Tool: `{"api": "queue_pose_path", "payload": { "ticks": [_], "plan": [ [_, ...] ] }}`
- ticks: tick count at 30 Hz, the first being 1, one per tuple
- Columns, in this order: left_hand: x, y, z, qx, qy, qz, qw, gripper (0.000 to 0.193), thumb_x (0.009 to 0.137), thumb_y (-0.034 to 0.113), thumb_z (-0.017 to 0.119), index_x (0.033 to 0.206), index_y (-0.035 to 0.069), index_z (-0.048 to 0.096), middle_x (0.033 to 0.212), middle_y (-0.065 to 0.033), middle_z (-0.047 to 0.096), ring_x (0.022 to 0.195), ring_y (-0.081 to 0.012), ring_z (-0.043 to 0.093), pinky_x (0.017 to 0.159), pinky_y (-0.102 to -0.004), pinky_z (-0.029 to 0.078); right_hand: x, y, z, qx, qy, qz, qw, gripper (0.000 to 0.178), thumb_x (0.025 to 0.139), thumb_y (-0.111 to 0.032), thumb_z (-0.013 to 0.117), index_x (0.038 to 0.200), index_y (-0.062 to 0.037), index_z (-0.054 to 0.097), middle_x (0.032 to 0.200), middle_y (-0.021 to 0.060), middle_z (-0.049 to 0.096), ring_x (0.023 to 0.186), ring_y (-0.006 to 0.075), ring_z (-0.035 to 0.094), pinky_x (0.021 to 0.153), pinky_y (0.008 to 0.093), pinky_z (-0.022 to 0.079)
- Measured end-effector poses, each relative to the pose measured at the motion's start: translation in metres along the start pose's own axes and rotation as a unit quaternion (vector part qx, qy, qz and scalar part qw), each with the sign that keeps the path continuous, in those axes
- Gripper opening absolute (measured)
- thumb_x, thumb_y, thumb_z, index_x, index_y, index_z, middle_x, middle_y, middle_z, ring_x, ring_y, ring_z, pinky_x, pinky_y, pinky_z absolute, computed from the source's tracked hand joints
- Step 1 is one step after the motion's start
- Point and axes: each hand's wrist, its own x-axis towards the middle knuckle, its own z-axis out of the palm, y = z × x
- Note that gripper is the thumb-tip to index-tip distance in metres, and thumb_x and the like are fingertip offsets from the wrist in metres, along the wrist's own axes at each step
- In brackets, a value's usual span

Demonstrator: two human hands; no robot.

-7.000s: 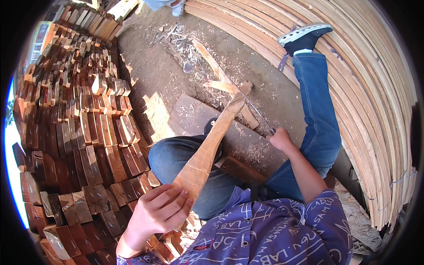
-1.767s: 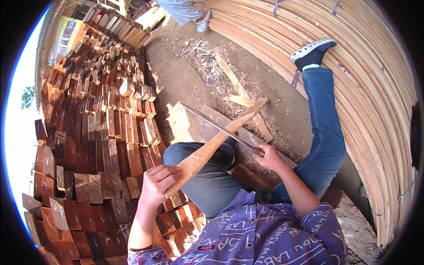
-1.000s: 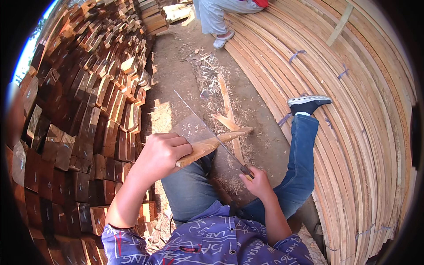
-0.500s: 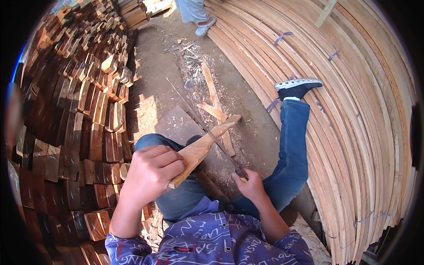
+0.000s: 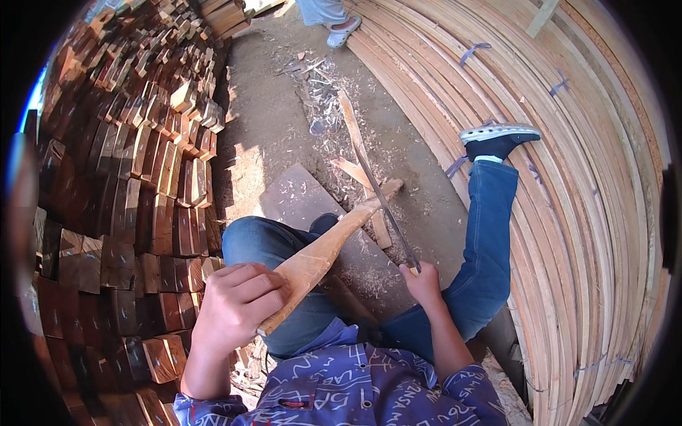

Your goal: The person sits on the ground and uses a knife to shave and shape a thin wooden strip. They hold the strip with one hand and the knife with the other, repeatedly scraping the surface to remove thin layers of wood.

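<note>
My left hand [image 5: 245, 302] is closed round the wide near end of a shaped wooden piece [image 5: 323, 248], which narrows toward its far tip. The piece slants away over my bent left leg. My right hand [image 5: 424, 284] grips the handle of a long, narrow, dark metal blade [image 5: 398, 232]. Whether it is a file or a knife I cannot tell. The blade points away from me and crosses over the narrow far part of the wood; I cannot tell whether they touch.
Stacked wood blocks [image 5: 160, 220] rise on the left. Long bundled wooden strips [image 5: 568, 234] curve along the right, with my shoe [image 5: 501, 138] against them. A flat board [image 5: 291, 188], offcuts [image 5: 352, 170] and shavings [image 5: 323, 92] lie on the ground. Another person's foot [image 5: 344, 33] stands at the far end.
The blade has swung to point more straight ahead and now crosses nearer the wood's far tip. My right hand has shifted right and slightly up. My left hand still holds the wood, slightly lower.
</note>
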Motion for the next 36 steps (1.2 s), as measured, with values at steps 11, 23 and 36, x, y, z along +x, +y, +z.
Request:
{"api": "queue_pose_path", "payload": {
  "ticks": [11,23,36],
  "plan": [
    [-0.012,-0.005,0.002,0.003,-0.007,-0.045,0.999,0.017,0.064,0.015,0.069,0.077,0.004,0.065,0.081,-0.0062,0.069,0.075,-0.0241,0.068,0.068,-0.0357,0.056,-0.019,-0.035,0.021,-0.001,-0.081,-0.094,0.992,0.024,0.079,-0.022,0.073,0.087,0.0012,0.069,0.077,0.0255,0.065,0.074,0.0421,0.065,0.065,0.0466,0.051],
    [-0.046,-0.032,0.004,-0.041,0.015,-0.134,0.99,0.028,0.059,0.011,0.08,0.081,0.003,0.066,0.083,-0.0078,0.069,0.072,-0.0261,0.066,0.061,-0.0359,0.049,-0.042,-0.094,0.012,-0.006,-0.1,-0.157,0.983,0.021,0.081,-0.019,0.071,0.085,0.0012,0.067,0.075,0.0233,0.065,0.074,0.0425,0.065,0.064,0.0459,0.051],
    [-0.035,-0.017,0.004,-0.027,0.014,-0.07,0.997,0.021,0.061,0.012,0.071,0.079,0.002,0.067,0.081,-0.0074,0.067,0.074,-0.0262,0.067,0.064,-0.035,0.055,0.002,-0.004,0.022,-0.045,-0.062,-0.01,0.997,0.024,0.085,-0.023,0.07,0.084,0.001,0.068,0.075,0.0241,0.066,0.076,0.0425,0.066,0.066,0.0466,0.051]
  ]
}}
